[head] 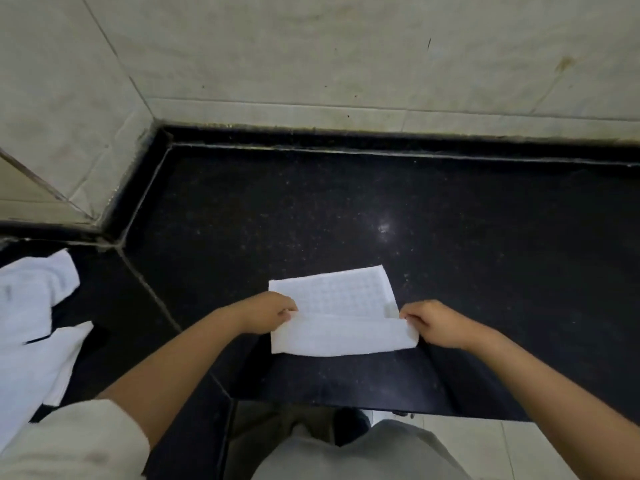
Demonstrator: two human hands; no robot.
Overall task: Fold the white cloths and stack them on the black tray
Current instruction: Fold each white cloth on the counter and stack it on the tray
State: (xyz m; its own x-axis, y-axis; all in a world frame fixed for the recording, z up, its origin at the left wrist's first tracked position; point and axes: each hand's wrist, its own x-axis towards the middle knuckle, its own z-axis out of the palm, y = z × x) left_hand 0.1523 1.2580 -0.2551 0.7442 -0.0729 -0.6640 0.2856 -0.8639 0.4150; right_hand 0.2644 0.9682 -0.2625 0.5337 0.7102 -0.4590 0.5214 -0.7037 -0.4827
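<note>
The cloth lies on the black desk, half folded. It looks thin, light and soft, so it is best taken at the corners. The left hand and right hand each pinch one end of the near flap. More cloths lie at the left. No tray is visible.

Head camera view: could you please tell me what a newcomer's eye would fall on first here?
First the white cloth at the centre of the black stone counter, its near edge lifted into a fold. The left hand and right hand pinch that fold's two ends. At far left lies a heap of white cloths.
</note>
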